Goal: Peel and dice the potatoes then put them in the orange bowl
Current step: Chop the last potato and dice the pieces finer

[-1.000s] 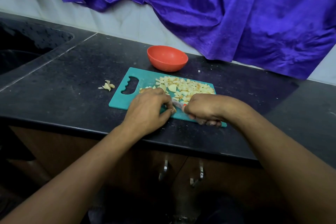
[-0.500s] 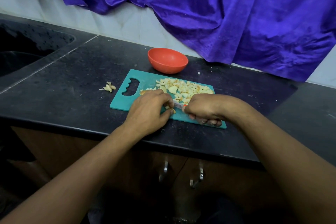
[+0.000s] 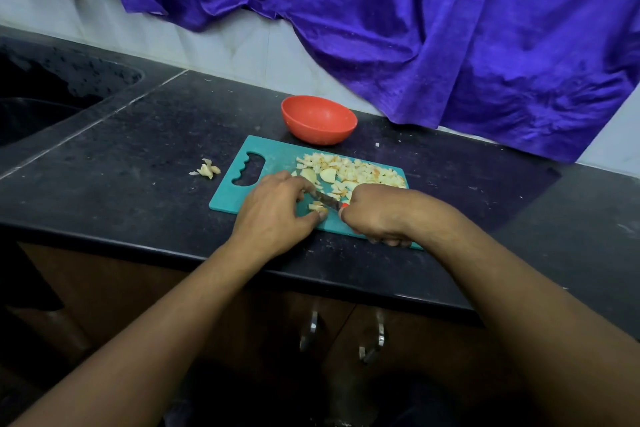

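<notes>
Dicing looks nearly done: diced potato pile point(image 3: 356, 172) on far half of cutting board point(image 3: 277, 156). Left grip point(image 3: 273, 215) pinches a potato piece point(image 3: 317, 207) near board's front edge. Right grip point(image 3: 374, 215) is wrapped round the knife point(image 3: 327, 199). Orange bowl point(image 3: 318, 120) just behind board, apparently empty, so transfer is still to do.

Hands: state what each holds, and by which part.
Right hand grips the knife by its handle, mostly hidden in the fist. Left hand pinches a potato piece between thumb and fingers on the board.
</notes>
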Tool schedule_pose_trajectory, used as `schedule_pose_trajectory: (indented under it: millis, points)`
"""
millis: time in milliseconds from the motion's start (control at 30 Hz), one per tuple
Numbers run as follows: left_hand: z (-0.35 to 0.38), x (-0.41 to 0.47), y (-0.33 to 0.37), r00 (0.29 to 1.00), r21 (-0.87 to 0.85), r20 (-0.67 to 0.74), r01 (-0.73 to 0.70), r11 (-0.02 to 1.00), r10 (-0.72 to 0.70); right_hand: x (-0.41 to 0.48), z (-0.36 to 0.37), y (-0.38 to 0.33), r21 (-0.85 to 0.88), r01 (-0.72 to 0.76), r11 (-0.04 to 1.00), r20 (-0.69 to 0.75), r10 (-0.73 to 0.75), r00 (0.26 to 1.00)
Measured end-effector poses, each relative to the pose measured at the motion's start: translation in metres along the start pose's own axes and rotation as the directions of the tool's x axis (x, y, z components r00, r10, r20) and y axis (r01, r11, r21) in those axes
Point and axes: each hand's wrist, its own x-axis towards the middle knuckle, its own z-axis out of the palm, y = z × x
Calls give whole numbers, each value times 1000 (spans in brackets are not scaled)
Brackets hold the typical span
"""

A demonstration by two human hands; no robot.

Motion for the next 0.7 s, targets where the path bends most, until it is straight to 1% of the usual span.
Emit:
schedule_pose_trajectory:
  millis: [67,133,333,467,700]
  points:
    - [1,1,0,1000,34,1,7,999,-7,-3,0,-1,-13,-2,1000,-8,2,1000]
    - [1,1,0,1000,33,-1,13,999,-13,-4,0,-2,-20,1,1000,-8,-1,1000]
    - [-3,2,0,997,-56,3,72,996,-72,-9,0,-10,-71,21,997,-38,-24,999]
    - [-3,2,0,995,-125,-4,99,987,-101,-11,7,-13,-50,26,998,-38,-28,999]
    - [-2,2,-1,995,-152,-6,96,984,-98,-13,10,-12,-47,34,998,-49,-36,998]
